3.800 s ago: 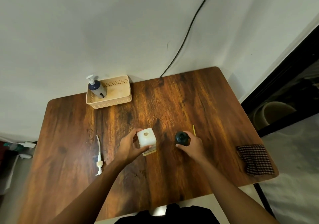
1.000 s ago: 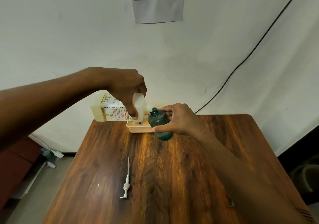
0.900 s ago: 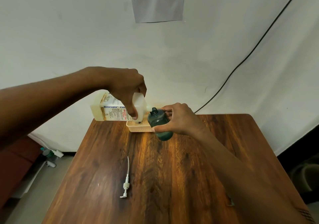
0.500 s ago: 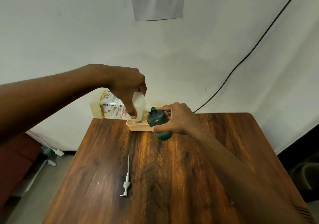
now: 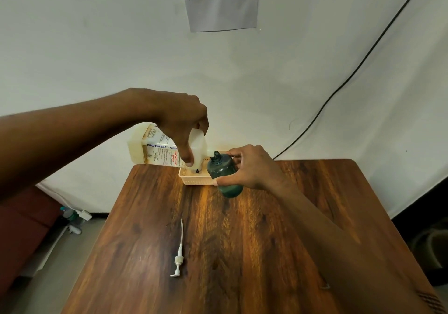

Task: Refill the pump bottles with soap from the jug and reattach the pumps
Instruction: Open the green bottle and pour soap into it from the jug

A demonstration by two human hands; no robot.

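My left hand [image 5: 184,122] grips a white soap jug [image 5: 155,150] with a printed label, tipped on its side in the air with its spout against the open neck of a dark green bottle [image 5: 224,174]. My right hand [image 5: 252,168] holds that bottle, tilted, above the wooden table [image 5: 242,253]. A white pump with its long tube [image 5: 179,253] lies loose on the table, nearer me and to the left.
A cream perforated basket [image 5: 194,179] sits at the table's far edge against the wall, partly hidden behind the jug and bottle. A black cable [image 5: 351,71] runs down the wall. A paper sheet [image 5: 221,1] hangs above. Low objects stand on the floor at left.
Since 3.8 s ago both hands lifted the jug and bottle off the table and tipped the jug to the bottle's neck. Over the last second the pose has barely shifted.
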